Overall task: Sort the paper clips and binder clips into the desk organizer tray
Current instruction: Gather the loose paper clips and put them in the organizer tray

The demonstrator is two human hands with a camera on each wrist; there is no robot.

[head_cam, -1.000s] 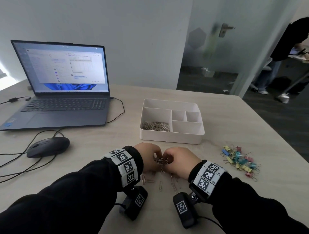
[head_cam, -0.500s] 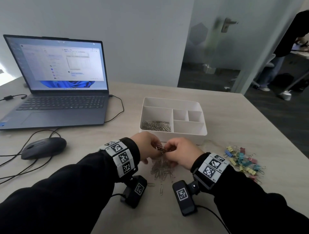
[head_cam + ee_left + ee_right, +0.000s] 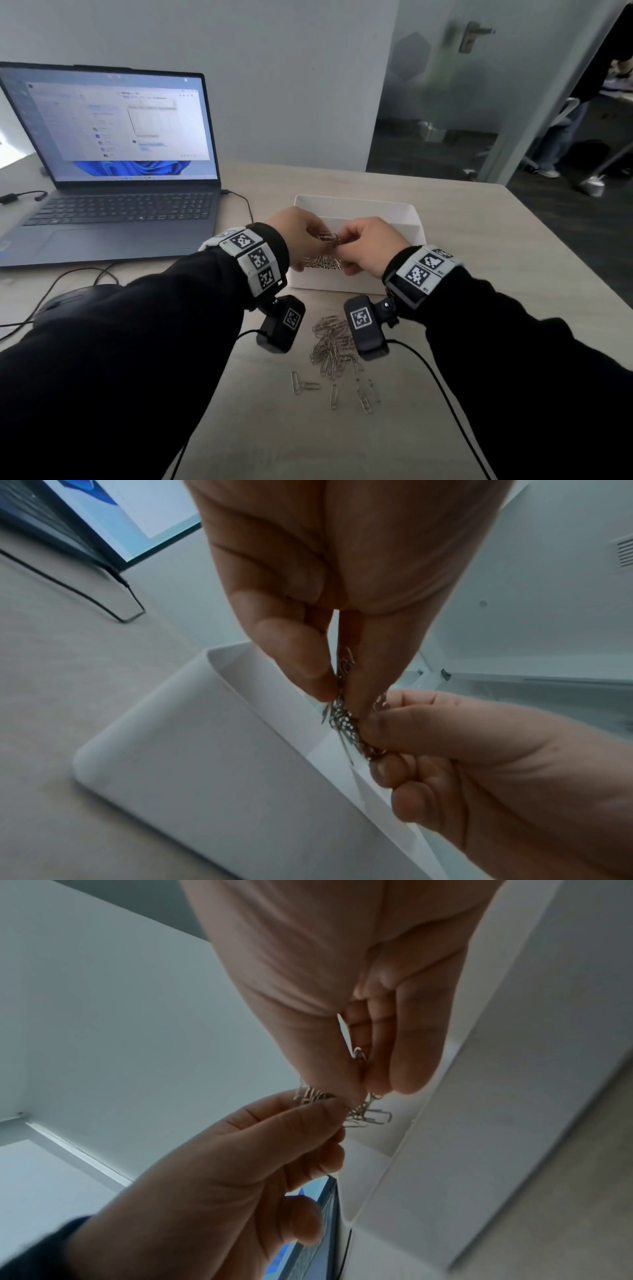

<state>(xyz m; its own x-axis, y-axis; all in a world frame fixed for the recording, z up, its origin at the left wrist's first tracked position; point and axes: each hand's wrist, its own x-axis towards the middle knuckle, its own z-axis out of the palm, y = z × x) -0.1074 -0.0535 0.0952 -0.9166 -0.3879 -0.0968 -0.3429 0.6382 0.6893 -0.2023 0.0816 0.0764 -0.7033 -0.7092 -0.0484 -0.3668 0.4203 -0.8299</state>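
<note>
A bunch of paper clips (image 3: pixel 329 238) hung at frame center above the white organizer tray (image 3: pixel 409 212), pinched from both sides: the left hand (image 3: pixel 297 236) and right hand (image 3: pixel 370 245) each had their grip clamped on it. More loose clips (image 3: pixel 334 353) lay lower center on the counter (image 3: pixel 445 205).

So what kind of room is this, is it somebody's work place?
Probably an office. An open laptop and a mouse sit on a pale desk, a glass door leads out, and both hands hold paper clips over a white organizer tray.
</note>
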